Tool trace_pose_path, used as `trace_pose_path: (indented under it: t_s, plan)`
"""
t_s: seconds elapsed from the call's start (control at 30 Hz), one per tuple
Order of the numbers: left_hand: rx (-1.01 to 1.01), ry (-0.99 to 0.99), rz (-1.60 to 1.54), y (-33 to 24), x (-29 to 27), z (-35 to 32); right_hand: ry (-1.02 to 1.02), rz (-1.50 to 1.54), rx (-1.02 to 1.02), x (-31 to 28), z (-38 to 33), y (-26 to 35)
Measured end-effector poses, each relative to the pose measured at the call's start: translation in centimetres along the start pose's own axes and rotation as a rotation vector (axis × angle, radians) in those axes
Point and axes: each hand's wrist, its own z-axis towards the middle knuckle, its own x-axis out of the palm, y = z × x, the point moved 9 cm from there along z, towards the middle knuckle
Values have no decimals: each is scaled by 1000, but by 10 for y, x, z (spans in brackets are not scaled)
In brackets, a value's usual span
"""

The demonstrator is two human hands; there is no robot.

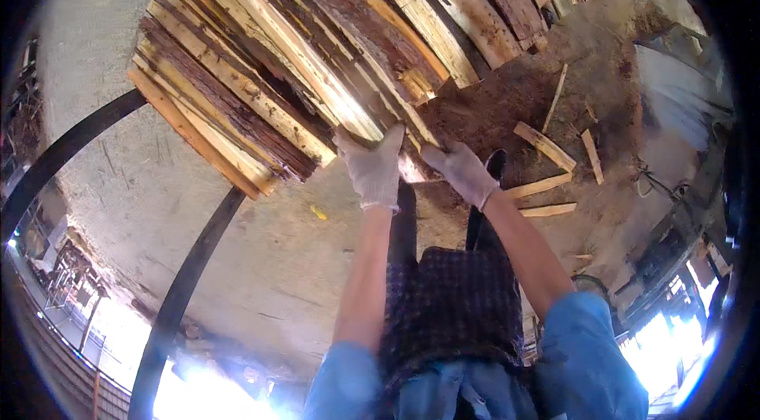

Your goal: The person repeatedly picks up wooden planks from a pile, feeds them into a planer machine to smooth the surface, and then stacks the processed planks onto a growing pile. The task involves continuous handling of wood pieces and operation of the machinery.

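**Slab End Handling**

Judged step: aligning slab ends. The next move likely calls for even 2-hand support. The pale slab (317,81) runs forward from the left hand (372,171), which covers its near end, thumb spread. The right hand (463,171) meets the narrow slab (412,117) at its near end. Fingertips are partly hidden; grip closure cannot be told.

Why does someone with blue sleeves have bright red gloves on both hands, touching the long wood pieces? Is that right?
Not quite: the gloves aren't bright red. The head view shows they're whitish. The rest is right: the sleeves are blue, and the left hand and right hand both touch the long wood pieces.
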Motion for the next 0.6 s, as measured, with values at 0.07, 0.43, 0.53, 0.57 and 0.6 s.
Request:
trace_pose_path:
  t_s: [0.07, 0.43, 0.53, 0.57, 0.6]
  plan:
    - [1, 134, -205, 15, 8, 3, 97, -94, 51, 8, -13, 6]
    - [-38, 550, -919, -15, -8, -22, 230, -92, -142, 38, 26, 87]
    - [23, 588, -897, -13, -5, -31, 321, -2, -123, 72, 23, 106]
    - [0, 592, -907, -11, -8, -36, 356, -34, -119, 81, 10, 118]
    - [-20, 603, -915, -14, -17, -45, 384, -63, -116, 86, -1, 124]
